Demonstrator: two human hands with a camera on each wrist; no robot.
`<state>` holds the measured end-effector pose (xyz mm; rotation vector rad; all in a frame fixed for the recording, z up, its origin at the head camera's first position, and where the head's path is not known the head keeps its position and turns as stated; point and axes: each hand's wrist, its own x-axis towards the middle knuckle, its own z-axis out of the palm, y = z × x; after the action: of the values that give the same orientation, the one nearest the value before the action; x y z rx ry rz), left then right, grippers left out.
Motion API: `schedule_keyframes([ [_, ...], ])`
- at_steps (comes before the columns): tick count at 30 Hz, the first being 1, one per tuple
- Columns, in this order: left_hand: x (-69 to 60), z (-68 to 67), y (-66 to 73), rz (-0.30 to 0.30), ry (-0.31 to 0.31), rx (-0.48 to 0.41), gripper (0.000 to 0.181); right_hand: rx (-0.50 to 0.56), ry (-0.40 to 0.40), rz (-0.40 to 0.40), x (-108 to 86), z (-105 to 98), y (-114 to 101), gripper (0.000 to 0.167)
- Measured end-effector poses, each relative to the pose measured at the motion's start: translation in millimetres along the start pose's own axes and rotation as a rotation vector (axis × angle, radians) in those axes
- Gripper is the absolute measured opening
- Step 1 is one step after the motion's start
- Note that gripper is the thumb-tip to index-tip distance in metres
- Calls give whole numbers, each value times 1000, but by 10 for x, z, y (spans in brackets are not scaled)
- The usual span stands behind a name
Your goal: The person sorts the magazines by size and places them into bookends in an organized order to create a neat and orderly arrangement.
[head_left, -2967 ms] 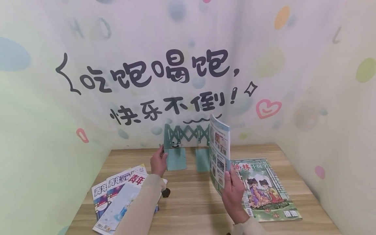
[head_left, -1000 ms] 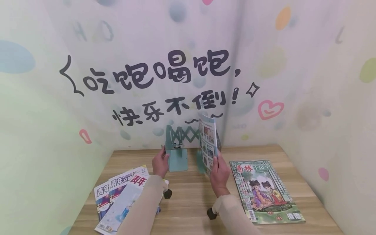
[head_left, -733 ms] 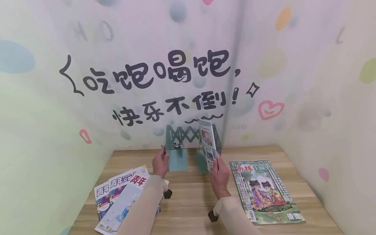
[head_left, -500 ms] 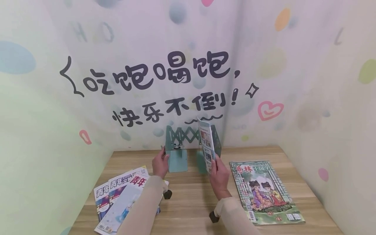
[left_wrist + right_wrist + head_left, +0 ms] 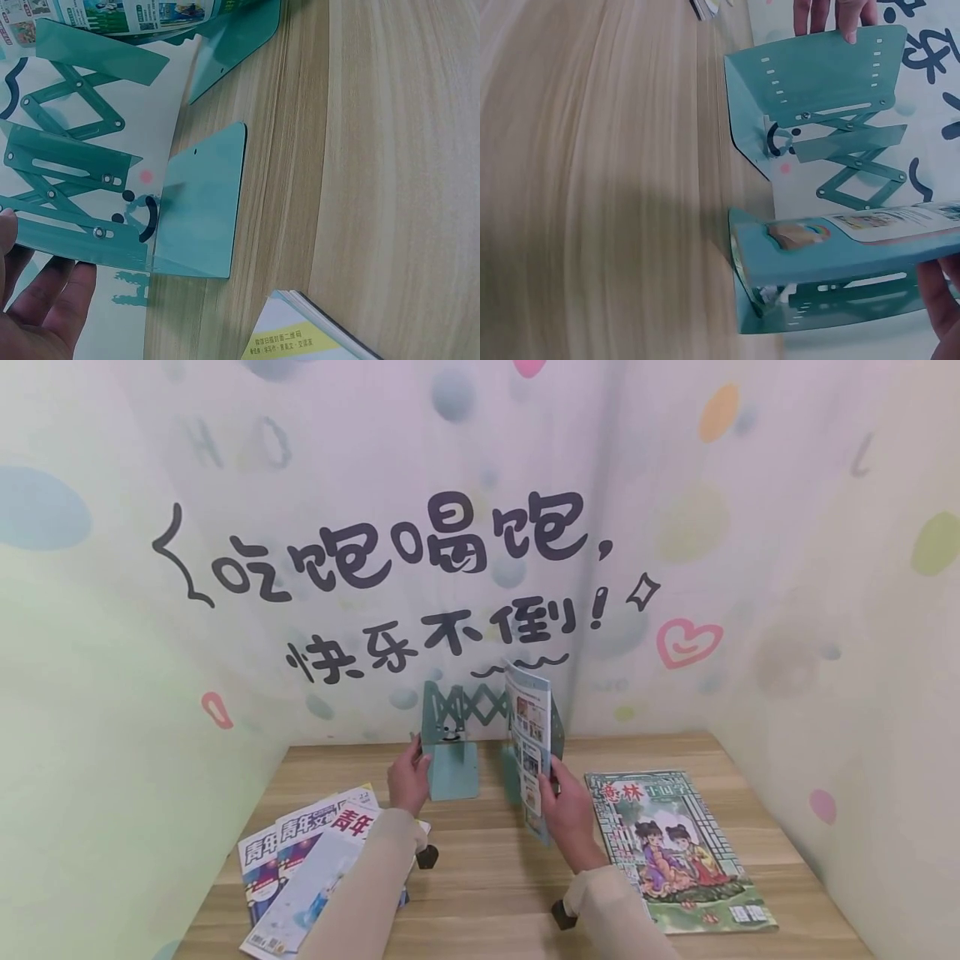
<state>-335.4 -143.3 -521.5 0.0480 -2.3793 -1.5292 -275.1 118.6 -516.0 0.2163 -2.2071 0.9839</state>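
A green metal expandable bookend (image 5: 453, 770) stands at the back of the table, its crossed lattice stretched between two end plates. My left hand (image 5: 408, 781) grips the left end plate, thumb on one side and fingers on the other, also visible in the left wrist view (image 5: 52, 307). Held upright in my right hand (image 5: 572, 806) is a thin magazine (image 5: 534, 735) with small pictures on its back cover. In the right wrist view the magazine (image 5: 817, 255) is just inside the right end plate (image 5: 840, 304), partly covering it. Whether its lower edge touches the base is hard to tell.
Several magazines (image 5: 300, 881) lie fanned on the left of the wooden table (image 5: 480, 885), partly under my left sleeve. Another magazine (image 5: 682, 856) with two illustrated figures lies flat at the right. A printed wall (image 5: 375, 460) rises directly behind the bookend.
My right hand has carried the magazine left, from above the flat magazine to the bookend's right end. Lately its back cover has turned more toward the head view. My left hand keeps its grip.
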Motion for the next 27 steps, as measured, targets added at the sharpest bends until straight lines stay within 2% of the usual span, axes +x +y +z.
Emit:
schedule_keyframes([
  [6, 10, 15, -20, 7, 6, 4, 47, 17, -131, 64, 67, -74, -64, 37],
  [11, 3, 12, -13, 7, 5, -1, 46, -5, -181, 103, 103, -105, -120, 37],
  [18, -17, -5, 36, -22, -8, -2, 46, -45, -145, 107, 116, -71, -124, 34],
  [22, -9, -4, 19, -14, -5, -4, 46, -69, -124, 108, 121, -40, -105, 34],
  [27, -3, -1, 15, -4, 1, 7, 46, -84, -85, 72, 125, 5, -66, 35],
])
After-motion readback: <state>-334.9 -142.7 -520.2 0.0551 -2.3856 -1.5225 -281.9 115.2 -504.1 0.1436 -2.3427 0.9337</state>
